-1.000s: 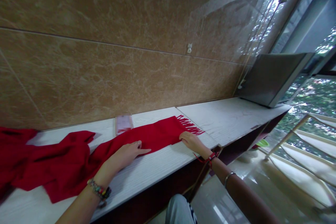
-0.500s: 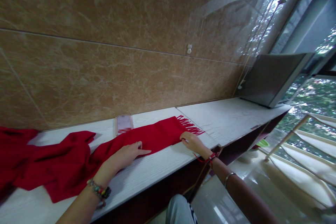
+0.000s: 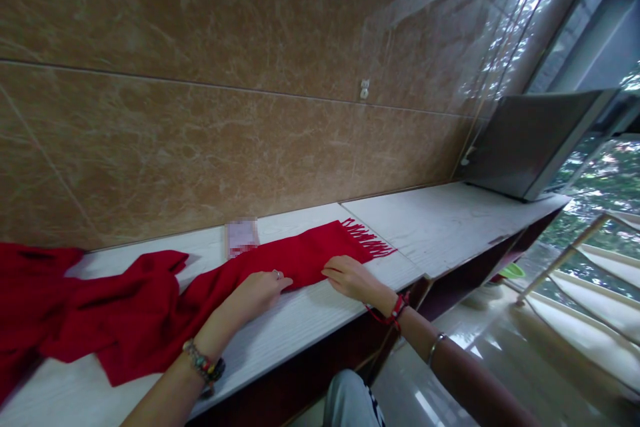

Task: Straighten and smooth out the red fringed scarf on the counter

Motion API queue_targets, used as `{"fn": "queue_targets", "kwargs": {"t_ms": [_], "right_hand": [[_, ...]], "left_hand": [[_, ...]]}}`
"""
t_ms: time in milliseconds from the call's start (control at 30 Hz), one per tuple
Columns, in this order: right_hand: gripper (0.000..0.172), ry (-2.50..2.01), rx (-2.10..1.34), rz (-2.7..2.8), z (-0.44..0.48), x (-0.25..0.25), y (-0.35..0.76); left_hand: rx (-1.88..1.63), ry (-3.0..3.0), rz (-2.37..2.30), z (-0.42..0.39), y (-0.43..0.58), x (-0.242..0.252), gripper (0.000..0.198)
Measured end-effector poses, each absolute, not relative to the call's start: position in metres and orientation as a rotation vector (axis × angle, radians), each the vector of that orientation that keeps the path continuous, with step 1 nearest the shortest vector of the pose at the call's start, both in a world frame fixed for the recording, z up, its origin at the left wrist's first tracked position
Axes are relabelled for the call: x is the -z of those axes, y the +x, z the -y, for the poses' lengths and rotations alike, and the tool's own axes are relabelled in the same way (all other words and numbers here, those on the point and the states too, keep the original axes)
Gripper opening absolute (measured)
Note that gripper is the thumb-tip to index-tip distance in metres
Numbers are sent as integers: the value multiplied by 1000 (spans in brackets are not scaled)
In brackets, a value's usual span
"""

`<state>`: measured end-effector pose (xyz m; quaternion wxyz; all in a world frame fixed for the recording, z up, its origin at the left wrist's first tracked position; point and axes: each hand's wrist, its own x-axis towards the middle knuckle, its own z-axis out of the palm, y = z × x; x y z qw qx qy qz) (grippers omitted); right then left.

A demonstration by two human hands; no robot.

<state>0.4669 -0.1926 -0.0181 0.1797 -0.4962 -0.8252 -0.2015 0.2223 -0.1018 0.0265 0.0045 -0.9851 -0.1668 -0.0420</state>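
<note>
A long red scarf (image 3: pixel 305 255) with a fringed end (image 3: pixel 373 242) lies along a white counter (image 3: pixel 440 223). Its left part is bunched in loose folds (image 3: pixel 100 310). My left hand (image 3: pixel 257 292) rests flat on the scarf's near edge, fingers stretched out, a ring on one finger. My right hand (image 3: pixel 350 275) lies on the near edge a little to the right, fingers curled down onto the cloth close to the fringe. Whether it pinches the cloth is hidden. Both wrists carry bracelets.
A brown marble wall (image 3: pixel 225 113) rises right behind the counter. A small pale card (image 3: pixel 241 237) lies by the wall behind the scarf. A grey open window pane (image 3: pixel 530 143) stands at the counter's far right end. My knee (image 3: pixel 350 403) shows below.
My right hand has slid left along the scarf's near edge, away from the fringe and closer to my left hand. My left hand has stayed about where it was.
</note>
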Motion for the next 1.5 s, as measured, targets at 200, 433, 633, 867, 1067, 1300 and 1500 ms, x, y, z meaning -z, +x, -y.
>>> {"fn": "queue_targets", "kwargs": {"t_ms": [200, 433, 633, 867, 1067, 1300, 1500], "right_hand": [[15, -1410, 528, 2358, 183, 22, 451], [17, -1421, 564, 2347, 186, 20, 452], [18, -1437, 532, 2392, 188, 20, 452], [17, -1435, 434, 2355, 190, 21, 452], [20, -1427, 349, 2289, 191, 20, 450], [20, -1417, 322, 2245, 190, 20, 449], [23, -1409, 257, 2188, 192, 22, 450]], "left_hand": [[130, -3055, 554, 101, 221, -26, 28], [60, -3018, 572, 105, 225, -29, 25], [55, -3024, 474, 108, 226, -29, 26], [-26, -3104, 483, 103, 219, -30, 31], [17, -3261, 369, 99, 218, -37, 23], [164, -3422, 156, 87, 245, -35, 26], [58, -3214, 333, 77, 244, -30, 28]]}}
